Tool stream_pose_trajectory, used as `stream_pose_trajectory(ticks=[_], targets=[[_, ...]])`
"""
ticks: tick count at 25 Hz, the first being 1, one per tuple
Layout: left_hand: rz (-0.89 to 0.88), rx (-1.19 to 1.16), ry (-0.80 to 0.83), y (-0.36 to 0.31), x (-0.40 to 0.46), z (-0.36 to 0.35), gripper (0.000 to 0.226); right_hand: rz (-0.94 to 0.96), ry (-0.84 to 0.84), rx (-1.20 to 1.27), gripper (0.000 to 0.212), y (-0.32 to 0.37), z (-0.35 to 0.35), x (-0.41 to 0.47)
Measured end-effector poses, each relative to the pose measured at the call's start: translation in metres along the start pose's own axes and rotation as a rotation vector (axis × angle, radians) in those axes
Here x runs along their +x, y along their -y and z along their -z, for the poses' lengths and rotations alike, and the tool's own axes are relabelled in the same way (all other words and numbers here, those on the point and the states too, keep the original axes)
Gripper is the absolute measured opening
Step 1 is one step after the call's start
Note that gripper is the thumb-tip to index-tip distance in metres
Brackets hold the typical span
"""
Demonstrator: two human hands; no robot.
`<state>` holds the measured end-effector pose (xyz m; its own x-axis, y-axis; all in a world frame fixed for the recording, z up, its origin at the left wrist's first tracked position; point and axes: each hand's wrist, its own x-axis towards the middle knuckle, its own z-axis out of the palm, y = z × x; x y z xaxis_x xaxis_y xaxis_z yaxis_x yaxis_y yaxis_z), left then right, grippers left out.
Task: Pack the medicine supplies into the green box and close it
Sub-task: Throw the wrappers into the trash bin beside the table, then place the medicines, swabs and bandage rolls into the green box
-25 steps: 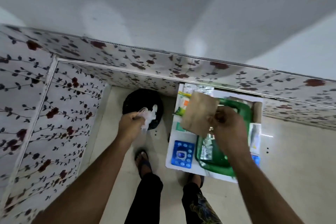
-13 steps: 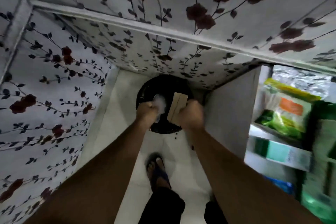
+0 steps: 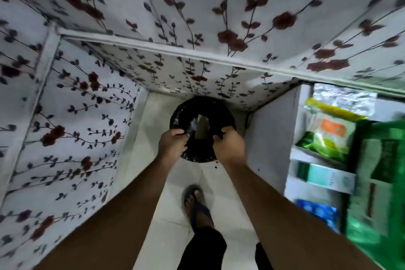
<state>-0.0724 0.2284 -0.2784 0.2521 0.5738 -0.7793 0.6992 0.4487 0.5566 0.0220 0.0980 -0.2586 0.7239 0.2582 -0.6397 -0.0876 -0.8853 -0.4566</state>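
Head view: green box far right of both hands.

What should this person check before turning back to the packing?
1. Brown card and clear wrapper dropped inside the black bin: ok.
2. Left hand free of scraps: cannot tell, fingers curl at the bin liner.
3. Right hand free: cannot tell, same.
4. Green box open for packing: cannot tell, blurred at the frame edge.
5. Supplies left outside the box, such as the teal carton and blue pack: not ok, unpacked.
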Motion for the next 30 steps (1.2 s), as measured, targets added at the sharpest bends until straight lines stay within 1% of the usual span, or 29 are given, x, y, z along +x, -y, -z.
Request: stream_pose_trajectory(ticks=[2, 4, 6, 7, 11, 13, 15, 17, 18, 19, 21, 23, 27, 30], targets=[[-0.062, 0.043, 0.020, -0.021, -0.052, 0.002, 0.031, 0.057, -0.031, 0.036, 0.037, 0.013, 0.044, -0.040], [-0.125, 0.087, 0.038, -0.050, -0.114, 0.000, 0.021, 0.117, -0.098, 0.068, 0.035, 0.028, 0.102, -0.089], [-0.191, 0.151, 0.038, -0.075, -0.170, -0.007, 0.012, 0.219, -0.123, 0.088, 0.031, 0.034, 0.155, -0.135], [-0.236, 0.187, 0.043, -0.086, -0.191, -0.012, 0.011, 0.276, -0.127, 0.130, 0.030, 0.032, 0.180, -0.154], [-0.438, 0.361, 0.068, -0.115, -0.272, -0.063, 0.016, 0.355, -0.219, 0.314, 0.022, -0.023, 0.292, -0.203], [-0.498, 0.426, 0.114, -0.120, -0.299, -0.095, 0.021, 0.332, -0.287, 0.426, 0.018, -0.067, 0.336, -0.210], [-0.553, 0.557, 0.164, -0.118, -0.306, -0.116, 0.031, 0.255, -0.442, 0.535, 0.022, -0.110, 0.363, -0.204], [-0.653, 0.742, 0.162, -0.111, -0.300, -0.133, 0.041, 0.129, -0.605, 0.511, 0.019, -0.157, 0.377, -0.188], [-0.698, 0.808, 0.156, -0.107, -0.296, -0.139, 0.045, 0.054, -0.633, 0.472, 0.017, -0.179, 0.379, -0.177], [-0.734, 0.858, 0.153, -0.101, -0.291, -0.143, 0.048, -0.026, -0.614, 0.425, 0.017, -0.200, 0.378, -0.166], [-0.796, 0.956, 0.146, -0.088, -0.280, -0.150, 0.052, -0.160, -0.507, 0.333, 0.026, -0.232, 0.365, -0.146], [-0.863, 1.039, 0.123, -0.079, -0.274, -0.154, 0.056, -0.204, -0.442, 0.294, 0.036, -0.246, 0.352, -0.133], [-0.988, 1.083, 0.070, -0.070, -0.262, -0.163, 0.054, -0.233, -0.473, 0.258, 0.043, -0.258, 0.340, -0.113], [-0.994, 1.145, 0.077, -0.071, -0.262, -0.161, 0.049, -0.305, -0.477, 0.307, 0.034, -0.266, 0.337, -0.104]])
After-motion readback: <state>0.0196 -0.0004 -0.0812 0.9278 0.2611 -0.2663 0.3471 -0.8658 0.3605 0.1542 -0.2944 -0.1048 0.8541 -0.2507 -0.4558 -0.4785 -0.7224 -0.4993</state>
